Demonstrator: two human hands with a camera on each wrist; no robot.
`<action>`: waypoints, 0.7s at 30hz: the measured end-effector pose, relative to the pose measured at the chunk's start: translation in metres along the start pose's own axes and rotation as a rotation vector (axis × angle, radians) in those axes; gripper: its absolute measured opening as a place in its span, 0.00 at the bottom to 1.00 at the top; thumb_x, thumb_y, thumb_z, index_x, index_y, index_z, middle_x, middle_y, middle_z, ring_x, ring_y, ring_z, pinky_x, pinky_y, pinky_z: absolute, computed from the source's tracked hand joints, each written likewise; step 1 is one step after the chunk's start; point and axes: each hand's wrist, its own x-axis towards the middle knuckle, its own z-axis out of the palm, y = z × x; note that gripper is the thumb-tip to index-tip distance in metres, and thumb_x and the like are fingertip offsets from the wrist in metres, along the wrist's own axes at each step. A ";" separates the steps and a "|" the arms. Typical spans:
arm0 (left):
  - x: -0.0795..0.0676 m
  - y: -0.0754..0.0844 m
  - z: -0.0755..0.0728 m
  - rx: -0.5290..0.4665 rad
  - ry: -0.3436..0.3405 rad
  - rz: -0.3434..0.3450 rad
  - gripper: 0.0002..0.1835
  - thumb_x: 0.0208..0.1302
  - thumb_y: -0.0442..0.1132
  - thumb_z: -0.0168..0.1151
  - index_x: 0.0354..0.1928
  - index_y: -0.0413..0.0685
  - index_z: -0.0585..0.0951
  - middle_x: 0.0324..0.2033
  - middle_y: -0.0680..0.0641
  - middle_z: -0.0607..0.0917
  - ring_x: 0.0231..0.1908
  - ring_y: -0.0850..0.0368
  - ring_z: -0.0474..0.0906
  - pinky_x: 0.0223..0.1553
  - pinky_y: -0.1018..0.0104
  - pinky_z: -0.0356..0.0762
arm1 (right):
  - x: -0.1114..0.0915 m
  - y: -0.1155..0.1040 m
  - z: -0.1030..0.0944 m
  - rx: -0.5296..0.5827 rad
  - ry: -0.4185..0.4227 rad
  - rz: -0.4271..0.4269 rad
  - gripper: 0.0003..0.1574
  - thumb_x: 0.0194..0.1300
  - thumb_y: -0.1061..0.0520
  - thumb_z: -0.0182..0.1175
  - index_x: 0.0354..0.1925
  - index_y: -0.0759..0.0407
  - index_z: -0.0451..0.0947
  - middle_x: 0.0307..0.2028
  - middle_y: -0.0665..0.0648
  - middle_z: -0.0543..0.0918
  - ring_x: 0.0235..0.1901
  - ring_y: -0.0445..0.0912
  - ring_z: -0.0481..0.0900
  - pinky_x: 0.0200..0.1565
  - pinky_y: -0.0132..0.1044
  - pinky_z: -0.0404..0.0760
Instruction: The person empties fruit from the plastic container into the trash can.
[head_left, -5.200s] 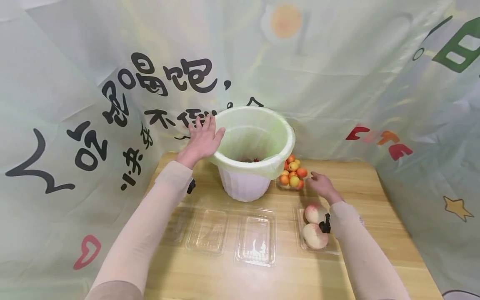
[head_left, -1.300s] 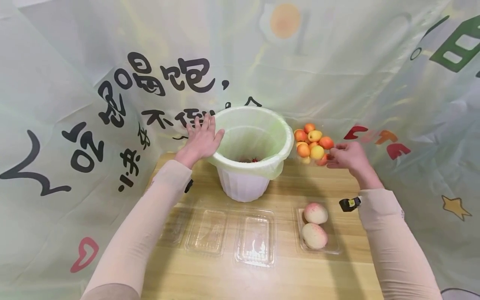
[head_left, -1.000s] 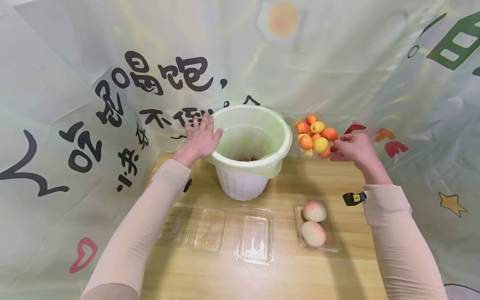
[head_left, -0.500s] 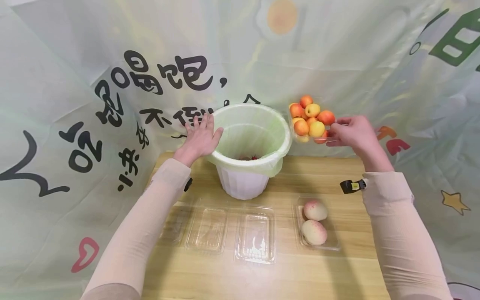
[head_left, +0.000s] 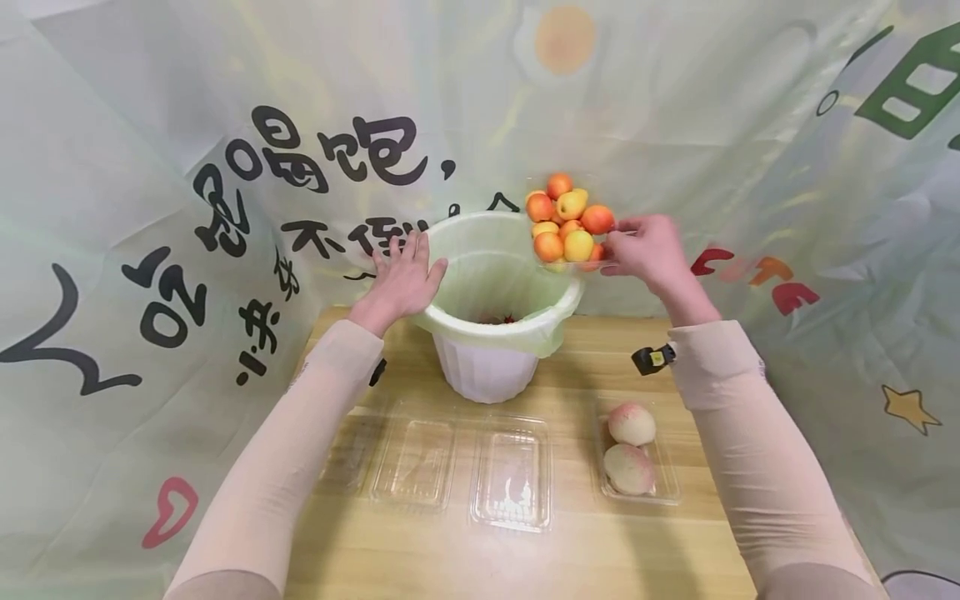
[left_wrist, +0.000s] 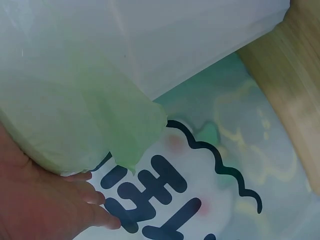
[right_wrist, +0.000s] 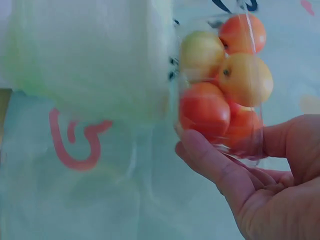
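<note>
Fingers (right_wrist: pixel 210 161) of our right hand (head_left: pixel 645 254) grip a clear box (right_wrist: pixel 259 114) of fruit (head_left: pixel 570 223), held to their left at the right rim of the bin (head_left: pixel 487 367); our left hand (head_left: pixel 403 279), farther off, lies spread against the opposite rim.

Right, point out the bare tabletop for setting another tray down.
Bare table lies in front of the clear trays, between them and the peach tray, and behind that, right of the white bin. The left side is crowded: those trays sit side by side up to the left sleeve.
</note>
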 end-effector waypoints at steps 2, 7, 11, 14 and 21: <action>0.000 0.000 -0.001 -0.005 0.001 -0.002 0.43 0.82 0.63 0.23 0.84 0.38 0.40 0.85 0.36 0.40 0.82 0.27 0.31 0.78 0.25 0.28 | 0.003 -0.004 0.009 0.016 0.016 -0.016 0.33 0.74 0.59 0.48 0.71 0.75 0.70 0.58 0.74 0.83 0.31 0.35 0.89 0.41 0.35 0.90; -0.001 0.000 -0.001 -0.014 -0.003 -0.003 0.43 0.82 0.63 0.23 0.84 0.38 0.40 0.85 0.36 0.39 0.82 0.27 0.31 0.78 0.24 0.27 | 0.008 -0.009 0.026 0.035 0.053 -0.049 0.30 0.71 0.62 0.48 0.66 0.74 0.75 0.59 0.73 0.84 0.30 0.34 0.88 0.38 0.33 0.90; 0.000 0.001 0.000 -0.003 -0.006 -0.007 0.43 0.82 0.63 0.22 0.84 0.38 0.39 0.85 0.35 0.39 0.82 0.27 0.31 0.78 0.24 0.28 | 0.012 -0.011 0.037 0.022 0.074 -0.079 0.29 0.70 0.63 0.48 0.65 0.72 0.78 0.57 0.73 0.85 0.31 0.38 0.89 0.36 0.31 0.89; 0.000 0.001 0.000 0.005 -0.005 -0.009 0.43 0.82 0.63 0.22 0.84 0.38 0.39 0.85 0.36 0.39 0.82 0.27 0.32 0.78 0.24 0.28 | 0.015 -0.012 0.045 0.030 0.091 -0.099 0.30 0.71 0.63 0.48 0.66 0.71 0.78 0.57 0.74 0.85 0.33 0.40 0.90 0.34 0.29 0.89; -0.001 0.002 -0.001 -0.009 0.005 -0.008 0.43 0.83 0.62 0.23 0.84 0.38 0.40 0.85 0.36 0.40 0.82 0.27 0.33 0.78 0.24 0.31 | 0.019 -0.009 0.062 0.001 0.180 -0.199 0.30 0.71 0.63 0.49 0.68 0.65 0.78 0.54 0.71 0.87 0.30 0.36 0.86 0.29 0.23 0.83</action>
